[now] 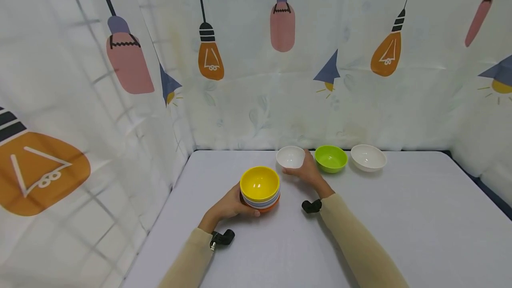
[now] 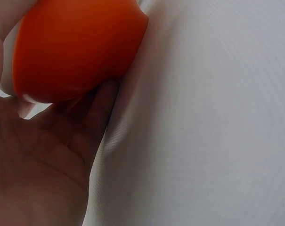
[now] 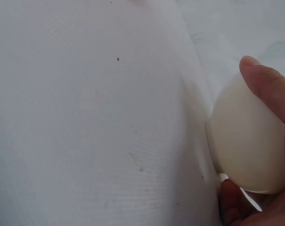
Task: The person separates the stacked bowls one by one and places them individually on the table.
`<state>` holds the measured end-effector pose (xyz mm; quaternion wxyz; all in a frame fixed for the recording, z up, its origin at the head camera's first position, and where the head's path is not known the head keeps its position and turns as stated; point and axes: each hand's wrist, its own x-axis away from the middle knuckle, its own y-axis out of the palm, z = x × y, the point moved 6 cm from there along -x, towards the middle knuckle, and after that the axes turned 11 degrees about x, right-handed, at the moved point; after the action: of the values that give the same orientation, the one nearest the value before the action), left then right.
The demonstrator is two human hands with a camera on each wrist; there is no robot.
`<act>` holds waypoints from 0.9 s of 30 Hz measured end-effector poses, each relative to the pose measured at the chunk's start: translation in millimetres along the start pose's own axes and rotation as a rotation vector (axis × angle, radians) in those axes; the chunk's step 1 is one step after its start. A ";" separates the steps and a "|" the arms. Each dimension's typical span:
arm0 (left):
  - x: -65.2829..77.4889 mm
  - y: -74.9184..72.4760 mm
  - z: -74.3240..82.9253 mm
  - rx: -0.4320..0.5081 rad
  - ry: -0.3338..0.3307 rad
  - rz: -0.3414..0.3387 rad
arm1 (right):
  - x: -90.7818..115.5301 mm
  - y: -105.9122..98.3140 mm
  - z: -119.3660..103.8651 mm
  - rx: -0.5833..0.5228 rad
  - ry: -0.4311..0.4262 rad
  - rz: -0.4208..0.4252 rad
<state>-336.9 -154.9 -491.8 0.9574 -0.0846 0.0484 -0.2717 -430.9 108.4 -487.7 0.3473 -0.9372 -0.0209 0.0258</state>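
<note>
My left hand [image 1: 231, 204] holds the left side of a stack of bowls, with the thumb along the near side. A yellow bowl [image 1: 260, 184] tops the stack, pale bowls show as rims beneath it, and an orange bowl [image 2: 76, 52] forms the bottom. In the left wrist view, fingers curl round the orange bowl close to the cloth. Farther back, my right hand [image 1: 310, 173] grips a white bowl [image 1: 290, 158] by its right side. The right wrist view shows thumb and fingers round the outside of this white bowl [image 3: 248, 136], its base at the cloth.
Right of my right hand stand a green bowl [image 1: 331, 159] and another white bowl [image 1: 369, 158], near the back edge of the white-covered table [image 1: 420, 217]. A patterned curtain [image 1: 248, 101] hangs behind and on both sides.
</note>
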 end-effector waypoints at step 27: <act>0.7 1.4 1.2 0.011 -0.007 -0.004 | -3.6 1.5 0.7 0.014 0.070 0.003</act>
<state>-335.5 -153.9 -490.9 0.9575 -0.0804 0.0432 -0.2736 -434.5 107.5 -489.1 0.3543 -0.9351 -0.0072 -0.0061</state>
